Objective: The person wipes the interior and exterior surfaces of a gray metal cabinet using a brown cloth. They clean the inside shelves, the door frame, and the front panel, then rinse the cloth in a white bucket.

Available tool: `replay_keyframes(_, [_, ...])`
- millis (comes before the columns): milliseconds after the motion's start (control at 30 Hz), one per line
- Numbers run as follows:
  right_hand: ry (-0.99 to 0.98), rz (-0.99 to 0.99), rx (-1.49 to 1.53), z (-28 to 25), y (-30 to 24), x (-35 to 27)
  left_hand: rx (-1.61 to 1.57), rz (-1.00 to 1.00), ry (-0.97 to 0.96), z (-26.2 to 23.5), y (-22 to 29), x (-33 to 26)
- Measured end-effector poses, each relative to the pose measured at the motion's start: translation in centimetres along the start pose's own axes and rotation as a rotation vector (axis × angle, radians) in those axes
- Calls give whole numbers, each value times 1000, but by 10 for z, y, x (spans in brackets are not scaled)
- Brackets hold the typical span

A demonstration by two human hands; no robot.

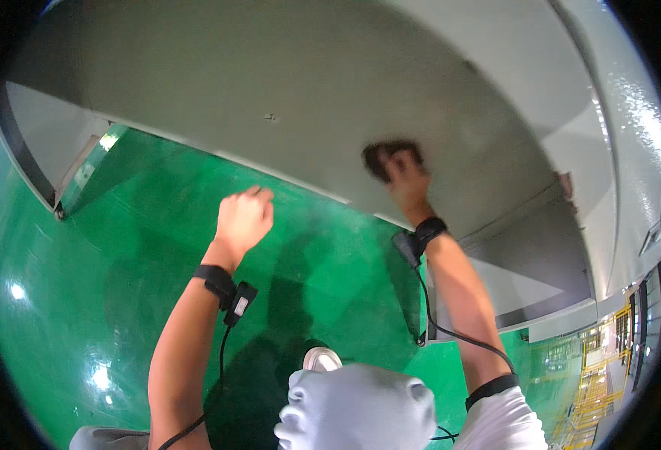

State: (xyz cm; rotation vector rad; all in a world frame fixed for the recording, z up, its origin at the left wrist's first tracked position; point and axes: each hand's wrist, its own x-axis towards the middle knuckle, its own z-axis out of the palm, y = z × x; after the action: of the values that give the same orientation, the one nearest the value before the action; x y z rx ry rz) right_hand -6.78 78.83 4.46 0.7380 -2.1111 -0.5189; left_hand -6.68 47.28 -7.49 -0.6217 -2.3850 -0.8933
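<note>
My right hand (409, 180) presses a dark brown, rounded pad or wad of cloth (376, 159) onto a broad grey panel (300, 67). Its fingers lie over the pad, which looks slightly blurred, so I cannot tell its exact kind. My left hand (244, 217) is curled into a loose fist just short of the panel's near edge, above the green floor. Nothing shows between its fingers. On the panel, left of the pad, is a small mark or hole (271, 118).
Grey side walls bound the panel, with a dark recess (529, 247) at the right. Below lies a shiny green floor (135, 247), where a light shoe (321, 359) shows. Black cables (450, 334) run from wrist straps along both forearms. Yellow railings (597, 375) stand far right.
</note>
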Motion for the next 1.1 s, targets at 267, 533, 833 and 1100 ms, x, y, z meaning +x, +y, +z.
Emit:
replay_keyframes(267, [-23, 230, -196, -4, 20, 28, -67, -28, 67, -43, -58, 15])
replay_keyframes(533, [468, 81, -156, -8, -8, 167, 42, -68, -46, -13, -76, -66])
replay_keyframes(833, [-410, -216, 39, 64, -143, 128, -25, -9, -103, -100, -168, -69])
replay_keyframes(1100, [139, 96, -151, 36, -123, 326, -32, -39, -240, -101, -225, -99])
